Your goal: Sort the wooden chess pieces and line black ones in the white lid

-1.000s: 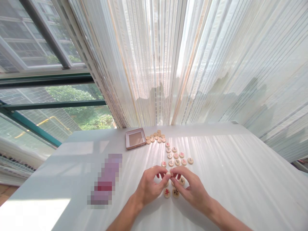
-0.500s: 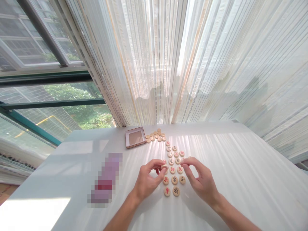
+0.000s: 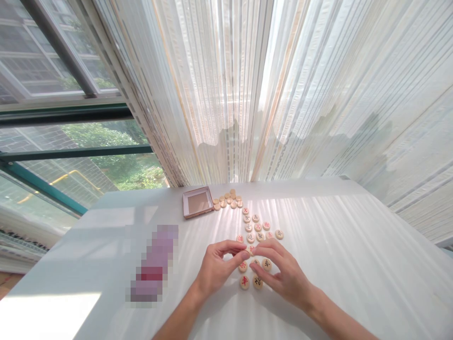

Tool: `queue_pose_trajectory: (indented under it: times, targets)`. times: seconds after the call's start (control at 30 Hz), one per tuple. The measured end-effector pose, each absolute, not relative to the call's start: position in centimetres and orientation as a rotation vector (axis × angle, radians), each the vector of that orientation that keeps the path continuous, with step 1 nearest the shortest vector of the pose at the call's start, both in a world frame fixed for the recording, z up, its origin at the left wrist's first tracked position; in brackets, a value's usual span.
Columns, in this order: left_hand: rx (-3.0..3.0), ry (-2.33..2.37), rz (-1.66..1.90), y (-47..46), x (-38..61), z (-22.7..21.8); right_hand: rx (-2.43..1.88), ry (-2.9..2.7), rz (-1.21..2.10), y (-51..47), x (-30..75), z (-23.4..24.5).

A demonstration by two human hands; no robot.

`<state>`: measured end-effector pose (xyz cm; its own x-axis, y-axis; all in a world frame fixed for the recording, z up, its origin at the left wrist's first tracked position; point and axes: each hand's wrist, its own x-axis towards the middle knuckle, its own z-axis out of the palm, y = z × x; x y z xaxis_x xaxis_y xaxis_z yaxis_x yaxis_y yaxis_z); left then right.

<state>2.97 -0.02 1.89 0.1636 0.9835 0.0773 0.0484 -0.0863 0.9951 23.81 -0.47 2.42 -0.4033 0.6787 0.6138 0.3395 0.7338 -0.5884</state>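
Round wooden chess pieces (image 3: 257,225) with red and black characters lie in rows on the white table (image 3: 354,245). My left hand (image 3: 217,269) pinches thumb and forefinger on one red-marked piece (image 3: 251,249) at the middle of the rows. My right hand (image 3: 283,276) meets it from the right, fingers curled in a pinch over the neighbouring pieces; what it grips is hidden. Two more pieces (image 3: 244,282) lie just below the fingertips.
A shallow pink square box (image 3: 198,203) sits at the far side of the table, with a small heap of plain-faced pieces (image 3: 228,200) beside it. A pixelated purple and red object (image 3: 153,264) lies to the left. Sheer curtains (image 3: 283,94) hang behind; a window (image 3: 71,94) is at left.
My hands had spread apart half a second ago, the left one lifting a piece. Now both have come back together and lower over the middle rows.
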Motion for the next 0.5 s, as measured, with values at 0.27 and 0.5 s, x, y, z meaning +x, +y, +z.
queue_pose_trajectory:
  times: [0.27, 0.5]
  targets:
    - [1.361, 1.008, 1.083, -0.61, 3.75, 1.99, -0.756, -2.037, 0.452, -0.53, 23.63, 2.23]
    - [1.406, 1.025, 1.078, -0.44, 3.50, 2.28, -0.749, -2.086, 0.513, -0.33, 24.02, 2.03]
